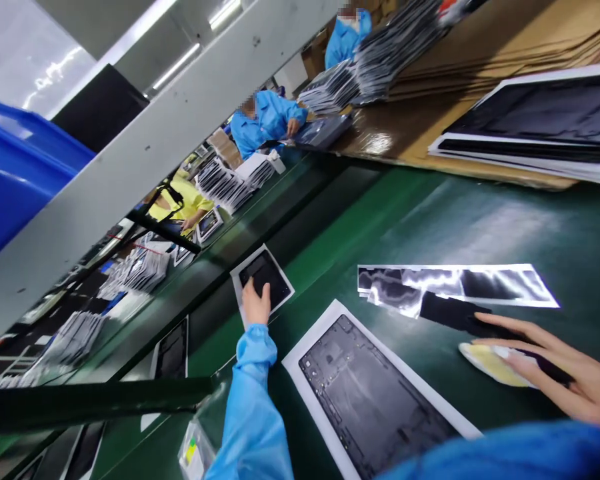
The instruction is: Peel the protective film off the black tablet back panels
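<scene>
My left hand (257,303) reaches out in a blue sleeve, its fingers apart on the near edge of a dark panel (270,277) lying on white paper. At the right, my right hand (555,360) has its fingers over a black strip (447,311) and a yellow-and-white pad (490,365); the thumb presses on the pad. Between the hands a dark tablet-like housing (365,393) lies on a white sheet. Glossy strips (445,283) on white backing lie just above the black strip.
Stacked dark panels (540,120) rest on cardboard (405,133) at the upper right. A grey beam (145,147) crosses the upper left. More panels (173,350) lie along the green belt. A clear bag (195,453) sits bottom left. People in blue and yellow work farther off.
</scene>
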A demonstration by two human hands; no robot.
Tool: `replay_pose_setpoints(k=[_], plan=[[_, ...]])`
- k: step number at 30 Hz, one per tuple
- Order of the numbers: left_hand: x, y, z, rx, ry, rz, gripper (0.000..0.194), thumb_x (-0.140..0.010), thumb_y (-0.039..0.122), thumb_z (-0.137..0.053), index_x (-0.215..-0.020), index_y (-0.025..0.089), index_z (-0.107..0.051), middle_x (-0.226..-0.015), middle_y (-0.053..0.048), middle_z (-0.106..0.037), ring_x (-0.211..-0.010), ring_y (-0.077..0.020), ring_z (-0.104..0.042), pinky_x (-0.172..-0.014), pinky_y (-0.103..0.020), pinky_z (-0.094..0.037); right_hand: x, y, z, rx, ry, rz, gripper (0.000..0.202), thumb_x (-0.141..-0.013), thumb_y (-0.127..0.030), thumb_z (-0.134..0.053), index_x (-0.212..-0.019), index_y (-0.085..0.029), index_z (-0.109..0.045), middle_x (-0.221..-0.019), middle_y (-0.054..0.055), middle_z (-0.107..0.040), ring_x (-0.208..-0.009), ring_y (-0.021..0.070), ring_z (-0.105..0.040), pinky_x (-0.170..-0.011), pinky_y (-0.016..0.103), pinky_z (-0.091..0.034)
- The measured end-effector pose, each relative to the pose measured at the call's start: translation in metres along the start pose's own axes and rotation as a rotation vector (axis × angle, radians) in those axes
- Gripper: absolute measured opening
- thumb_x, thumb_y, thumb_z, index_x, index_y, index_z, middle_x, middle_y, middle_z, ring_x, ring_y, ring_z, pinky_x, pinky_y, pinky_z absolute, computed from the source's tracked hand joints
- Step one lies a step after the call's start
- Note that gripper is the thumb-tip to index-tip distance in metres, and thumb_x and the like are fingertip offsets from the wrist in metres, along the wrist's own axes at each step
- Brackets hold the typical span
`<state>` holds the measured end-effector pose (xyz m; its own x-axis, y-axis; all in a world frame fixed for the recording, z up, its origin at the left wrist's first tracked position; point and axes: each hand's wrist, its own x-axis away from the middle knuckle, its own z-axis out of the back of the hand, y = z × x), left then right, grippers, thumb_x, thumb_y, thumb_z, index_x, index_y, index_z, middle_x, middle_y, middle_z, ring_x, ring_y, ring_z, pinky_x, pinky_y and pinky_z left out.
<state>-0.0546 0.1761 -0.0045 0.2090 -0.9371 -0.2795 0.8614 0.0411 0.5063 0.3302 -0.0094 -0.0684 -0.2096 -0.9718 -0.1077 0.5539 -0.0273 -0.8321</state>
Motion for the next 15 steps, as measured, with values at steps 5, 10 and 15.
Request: replay_pose_setpoints(k=[5, 10, 15], plan=[[0.087, 0.099, -0.053, -0.007, -0.357, -0.7, 0.038, -0.088, 0.031, -0.05, -0.124, 0.021, -0.053, -0.135, -0.009, -0.053, -0.126, -0.0248, -0.047, -0.105, -0.044, -0.041, -0.009, 0.003, 0.019, 0.092, -0.139, 0.127, 0.03, -0.065, -0.043, -0.038, -0.084, -0.042, -0.062, -0.115, -0.005, -0.051, -0.097, 0.0187, -0.051, -0.08, 0.033, -0.039], [0.146, 0.151, -0.094, -0.095, -0.443, -1.049, 0.053, -0.086, 0.039, -0.054, -0.133, 0.016, -0.044, -0.135, -0.01, -0.054, -0.126, -0.0246, -0.048, -0.101, -0.039, -0.045, 0.005, 0.002, 0.029, 0.198, -0.016, 0.123, 0.032, -0.065, -0.045, -0.037, -0.086, -0.041, -0.061, -0.117, -0.005, -0.047, -0.101, 0.0197, -0.047, -0.083, 0.036, -0.035], [0.149, 0.15, -0.109, -0.145, -0.412, -1.048, 0.056, -0.086, 0.048, -0.051, -0.131, 0.016, -0.046, -0.134, -0.009, -0.055, -0.125, -0.024, -0.049, -0.099, -0.04, -0.047, 0.021, 0.015, 0.024, 0.213, -0.057, 0.019, 0.036, -0.064, -0.05, -0.034, -0.083, -0.04, -0.062, -0.12, -0.006, -0.046, -0.11, 0.0223, -0.038, -0.084, 0.04, -0.034]])
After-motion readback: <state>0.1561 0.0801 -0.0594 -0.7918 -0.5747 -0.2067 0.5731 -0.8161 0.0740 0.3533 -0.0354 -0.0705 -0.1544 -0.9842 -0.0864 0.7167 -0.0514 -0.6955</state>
